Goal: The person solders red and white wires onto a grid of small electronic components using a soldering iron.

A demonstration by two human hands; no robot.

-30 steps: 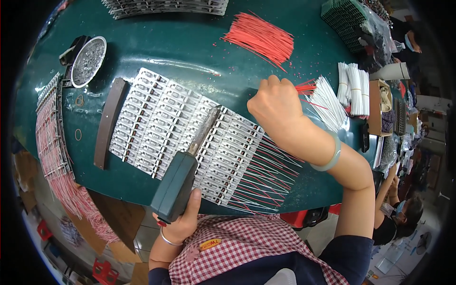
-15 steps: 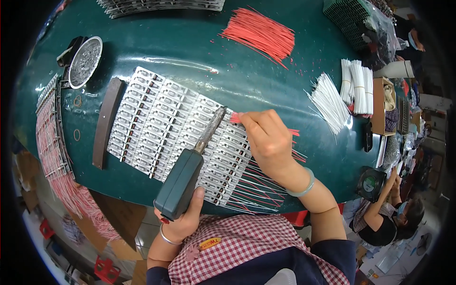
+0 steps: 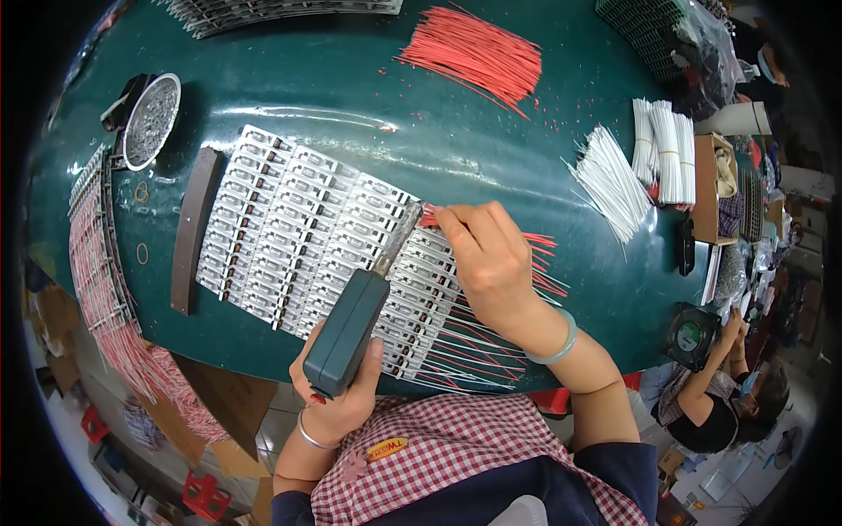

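setting red wires point(image 3: 429, 216) on metal strips point(image 3: 303, 230) mid-frame, seemingly — right hand point(image 3: 493, 261) pinching them, left hand point(image 3: 340, 410) gripping the green tool point(image 3: 351, 331). next likely calls for steadiness.

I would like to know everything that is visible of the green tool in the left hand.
The tool has a boxy dark green body, apparently plastic, and a straight, scuffed grey rod that looks metallic. It slants away and rightward, the rod over the white strips, its tip near the red wires; contact is unclear. The left hand grips the body, hiding its underside.
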